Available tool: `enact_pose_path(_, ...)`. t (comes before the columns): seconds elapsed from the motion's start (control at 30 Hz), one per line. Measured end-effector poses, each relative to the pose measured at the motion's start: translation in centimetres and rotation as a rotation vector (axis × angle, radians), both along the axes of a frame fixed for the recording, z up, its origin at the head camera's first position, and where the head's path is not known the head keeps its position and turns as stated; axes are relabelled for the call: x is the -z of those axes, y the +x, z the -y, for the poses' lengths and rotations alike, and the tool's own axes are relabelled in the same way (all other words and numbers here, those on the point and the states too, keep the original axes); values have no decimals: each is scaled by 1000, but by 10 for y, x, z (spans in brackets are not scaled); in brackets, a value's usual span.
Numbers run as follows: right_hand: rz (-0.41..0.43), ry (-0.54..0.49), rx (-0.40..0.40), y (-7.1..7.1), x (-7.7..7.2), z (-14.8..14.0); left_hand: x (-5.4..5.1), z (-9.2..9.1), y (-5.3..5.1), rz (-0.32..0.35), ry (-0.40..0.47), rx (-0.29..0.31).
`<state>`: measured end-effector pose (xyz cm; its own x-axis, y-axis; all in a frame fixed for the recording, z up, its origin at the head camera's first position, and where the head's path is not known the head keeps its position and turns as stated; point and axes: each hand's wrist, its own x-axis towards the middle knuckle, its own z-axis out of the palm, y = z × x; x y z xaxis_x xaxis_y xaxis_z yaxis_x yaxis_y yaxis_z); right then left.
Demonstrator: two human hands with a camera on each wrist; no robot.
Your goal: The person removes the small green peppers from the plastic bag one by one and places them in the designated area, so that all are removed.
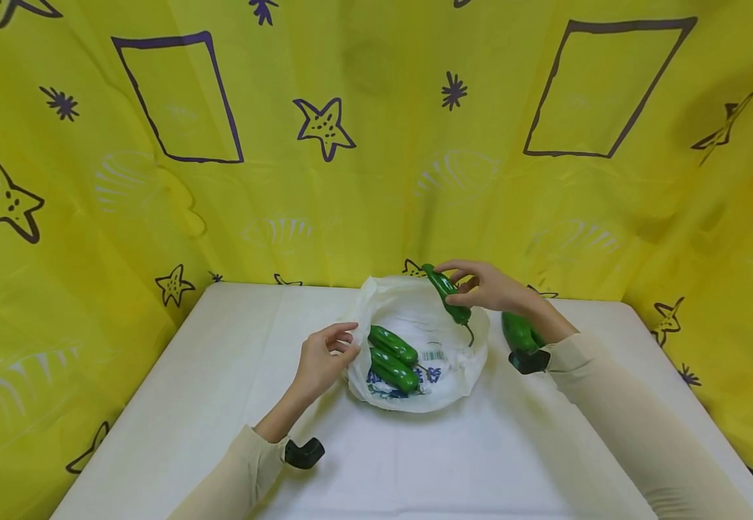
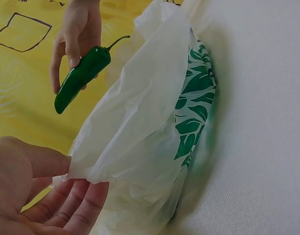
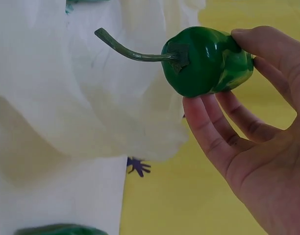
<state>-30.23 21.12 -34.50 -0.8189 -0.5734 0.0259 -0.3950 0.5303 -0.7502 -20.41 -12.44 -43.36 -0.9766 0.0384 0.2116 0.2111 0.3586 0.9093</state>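
Observation:
A white plastic bag (image 1: 409, 401) with printing on it lies spread wide at the mouth on the table. Its rim is pinched between thumb and fingers of my left hand (image 1: 326, 361), as the left wrist view also shows along the bag's edge (image 2: 125, 117). Above the bag's far right side, my right hand (image 1: 490, 287) grips a green pepper (image 1: 449, 295), its stem pointing down toward the bag. In the right wrist view that pepper (image 3: 204, 61) sits between thumb and fingertips. Two green peppers, one upper (image 1: 392, 344) and one lower (image 1: 394, 370), rest inside the bag.
More green pepper (image 1: 517, 331) lies on the table right of the bag, partly hidden by my right wrist; how many cannot be told. The white table (image 1: 233, 375) meets a yellow patterned curtain (image 1: 376, 202) at its back and sides.

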Motion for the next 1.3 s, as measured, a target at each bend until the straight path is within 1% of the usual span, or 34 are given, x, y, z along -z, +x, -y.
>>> enact_pose_path(0.2,-6,2,42,4,-5,-18,2,1,0,-12,-8,-1)
enact_pose_path(0.4,13,-11,72,9,-8,-38,2,1,1,-10,-9,-1)
enact_pose_path(0.57,1,6,101,10,-6,-55,3,1,1,-13,-10,-1)
enact_pose_path(0.73,3,22,142,12,-4,-73,3,0,1,-1,-16,-4)
enact_pose_path(0.93,4,29,185,19,-3,-92,3,0,1,2,-13,-5)
enact_pose_path(1.13,8,34,209,24,0,-111,2,0,1,6,-16,-7)
enact_pose_path(1.3,5,48,244,31,2,-127,0,-1,1,19,-19,-9)
